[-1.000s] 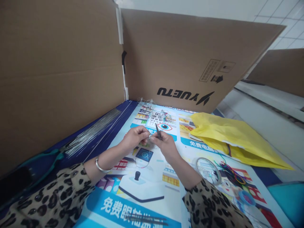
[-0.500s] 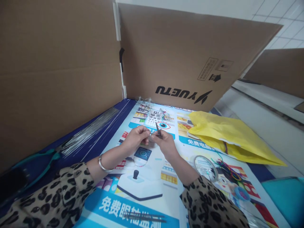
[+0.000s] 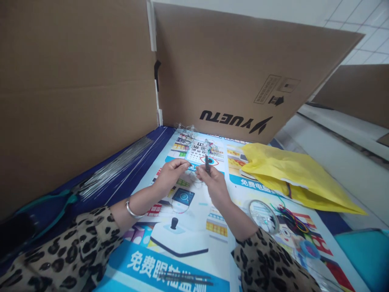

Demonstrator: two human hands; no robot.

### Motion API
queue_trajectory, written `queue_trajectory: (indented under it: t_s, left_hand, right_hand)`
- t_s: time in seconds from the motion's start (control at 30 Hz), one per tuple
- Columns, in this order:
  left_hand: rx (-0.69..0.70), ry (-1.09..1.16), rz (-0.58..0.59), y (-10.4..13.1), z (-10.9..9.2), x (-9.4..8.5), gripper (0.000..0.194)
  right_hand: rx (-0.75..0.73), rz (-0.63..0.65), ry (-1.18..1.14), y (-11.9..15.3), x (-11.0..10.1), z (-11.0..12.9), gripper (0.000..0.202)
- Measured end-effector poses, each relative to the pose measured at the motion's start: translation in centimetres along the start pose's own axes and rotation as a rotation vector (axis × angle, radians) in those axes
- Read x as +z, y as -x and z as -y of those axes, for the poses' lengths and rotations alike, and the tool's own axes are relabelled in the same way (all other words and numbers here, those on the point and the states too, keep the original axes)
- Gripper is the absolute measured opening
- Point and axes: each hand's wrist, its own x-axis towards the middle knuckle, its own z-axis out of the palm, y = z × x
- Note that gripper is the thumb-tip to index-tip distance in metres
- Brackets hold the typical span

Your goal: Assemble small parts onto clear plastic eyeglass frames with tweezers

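My left hand [image 3: 173,174] is closed in a pinch on a thin wire [image 3: 194,181], which hangs in a faint loop below the fingers. A short gap to the right, my right hand [image 3: 214,182] has thumb and forefinger pressed together at the wire too. A slim dark pointed tool [image 3: 207,163], perhaps tweezers, sticks up out of the right fist; its lower part is hidden. Beyond both hands, a tangle of fine wire pieces with small beads [image 3: 209,148] lies on the printed poster sheet [image 3: 200,239].
Straight silvery wires [image 3: 118,164] and teal-handled pliers [image 3: 65,198] lie at the left. To the right are a yellow bag [image 3: 291,174], a clear round dish [image 3: 263,217], coloured cords [image 3: 293,219] and a teal item [image 3: 366,253]. Cardboard walls [image 3: 243,69] enclose the back and left.
My fingertips have drawn slightly apart, and the wire loop now shows below them. The dark tool has turned more upright in my right hand.
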Motion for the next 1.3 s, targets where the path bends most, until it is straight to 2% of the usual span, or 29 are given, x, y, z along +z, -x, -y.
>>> queue_trajectory:
  t_s: [0.07,0.17,0.37,0.57,1.17,1.3]
  left_hand:
    - [0.024,0.037,-0.032,-0.1,-0.2,-0.4,0.022]
    - [0.018,0.137,-0.013,-0.1,-0.2,-0.8,0.023]
    - [-0.025,0.236,-0.034,0.4,-0.4,-0.2,0.021]
    - [0.035,0.213,-0.061,1.0,-1.1,0.4,0.019]
    - [0.226,0.053,-0.018,1.5,-0.8,0.5,0.014]
    - [0.279,-0.084,0.008,1.3,-0.6,0.0,0.015]
  right_hand:
    - [0.018,-0.002,-0.039,0.4,0.0,0.8,0.036]
    - [0.108,0.04,-0.067,1.2,0.1,1.8,0.04]
    - [0.42,0.357,-0.178,3.0,0.4,2.1,0.049]
    - [0.529,0.467,-0.179,3.4,0.5,1.1,0.051]
    - [0.49,0.468,-0.198,3.4,0.7,1.0,0.051]
    - [0.468,0.417,-0.122,3.3,0.6,1.2,0.05]
